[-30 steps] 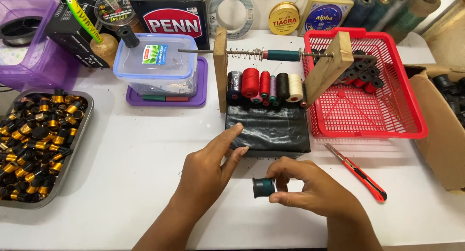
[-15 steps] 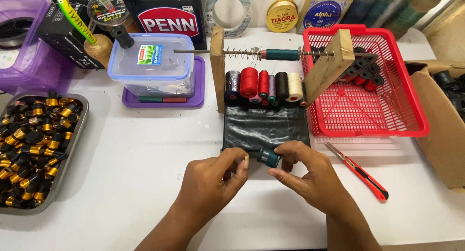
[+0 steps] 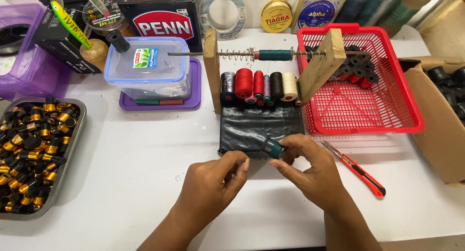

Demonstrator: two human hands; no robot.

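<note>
My right hand (image 3: pixel 310 171) grips a small black spool wound with dark teal thread (image 3: pixel 275 148), lifted just above the front edge of the black base (image 3: pixel 252 130) of a wooden thread stand. My left hand (image 3: pixel 213 183) is beside it, thumb and forefinger pinched together close to the spool, seemingly on a thin thread end. Behind the hands, a row of thread spools (image 3: pixel 259 86) in red, black, purple and cream stands on that base, under a metal rod carrying a teal spool (image 3: pixel 273 54).
A red plastic basket (image 3: pixel 387 115) with black spools stands at right, and a red utility knife (image 3: pixel 356 169) lies in front of it. A metal tray (image 3: pixel 72 149) of black-and-gold spools is at left. A lidded clear box (image 3: pixel 147 72), cardboard box (image 3: pixel 436 130) and line packages surround.
My right hand has lifted the teal spool from the table up toward the stand's base. My left hand came in from the black base and pinched next to the spool.
</note>
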